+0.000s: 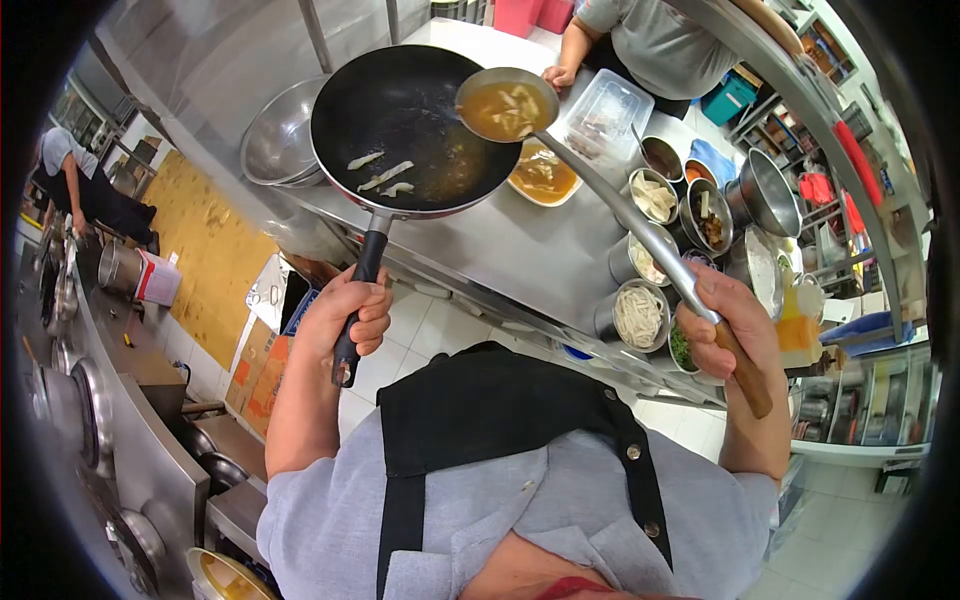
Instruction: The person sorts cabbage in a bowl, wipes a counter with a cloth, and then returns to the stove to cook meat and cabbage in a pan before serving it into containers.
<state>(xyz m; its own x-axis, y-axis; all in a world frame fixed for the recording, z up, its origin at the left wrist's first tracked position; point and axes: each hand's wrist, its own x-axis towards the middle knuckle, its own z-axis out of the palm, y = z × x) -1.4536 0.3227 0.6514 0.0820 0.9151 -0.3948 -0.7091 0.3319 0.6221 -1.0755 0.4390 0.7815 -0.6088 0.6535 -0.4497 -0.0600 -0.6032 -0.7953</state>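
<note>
My left hand point(350, 318) is wrapped round the black handle of a frying pan point(400, 110), which is held up over the steel counter. A few pale strips and some oily liquid lie on the pan's dark inside. In my right hand point(728, 322) is the wooden-ended handle of a long steel ladle point(640, 215). The ladle's bowl overlaps the pan's right rim and holds brown broth point(508, 110) with pale pieces in it. Below the bowl, partly hidden by it and the pan, a white dish point(548, 178) of brown sauce with pieces sits on the counter.
Steel pots of ingredients, one with white strips point(638, 316), crowd the counter's right side. A clear plastic box point(608, 115) stands near a co-worker point(660, 45) across the counter. Metal bowls point(285, 135) are left of the pan. Another person point(85, 180) stands far left.
</note>
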